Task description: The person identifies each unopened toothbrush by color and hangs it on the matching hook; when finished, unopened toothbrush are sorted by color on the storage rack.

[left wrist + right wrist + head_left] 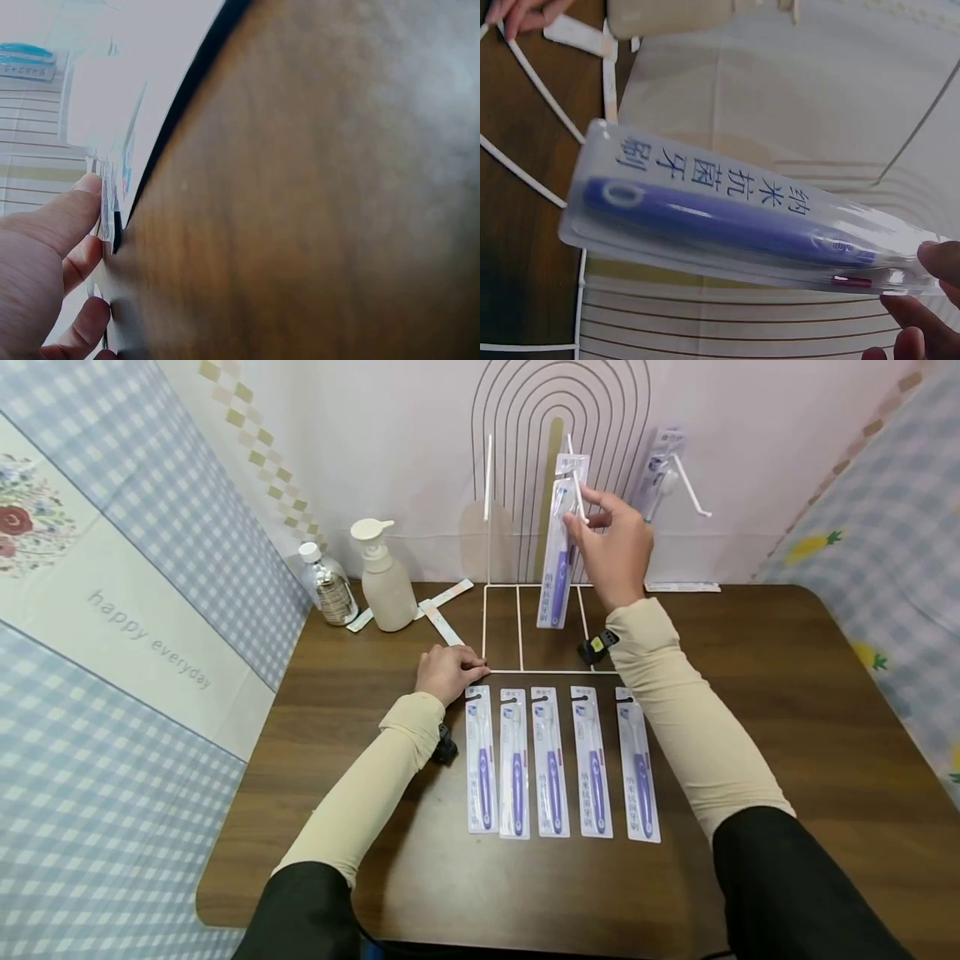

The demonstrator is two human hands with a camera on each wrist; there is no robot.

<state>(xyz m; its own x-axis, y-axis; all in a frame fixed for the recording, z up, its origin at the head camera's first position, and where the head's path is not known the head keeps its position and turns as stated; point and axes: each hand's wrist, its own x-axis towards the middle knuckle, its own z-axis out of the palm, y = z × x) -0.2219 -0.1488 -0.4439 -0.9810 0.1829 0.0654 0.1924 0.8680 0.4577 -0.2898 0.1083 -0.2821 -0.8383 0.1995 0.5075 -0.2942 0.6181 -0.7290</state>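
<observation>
My right hand [581, 518] pinches the top of a packaged purple toothbrush [557, 556] and holds it up at the middle hook of a white wire display rack [551, 672]. The pack hangs down from my fingers. In the right wrist view the pack [727, 214] fills the frame, with my fingertips [937, 259] on its right end. My left hand [450, 670] rests with curled fingers on the front left corner of the rack's base. In the left wrist view its thumb [67, 217] touches a clear plastic edge. Several more toothbrush packs [553, 762] lie side by side in front of the rack.
Another pack [660, 472] hangs on the rack's right hook. A beige pump bottle [384, 578] and a small water bottle [327, 585] stand at the back left, with white strips [442, 622] beside them. The brown table [787, 710] is walled by patterned panels.
</observation>
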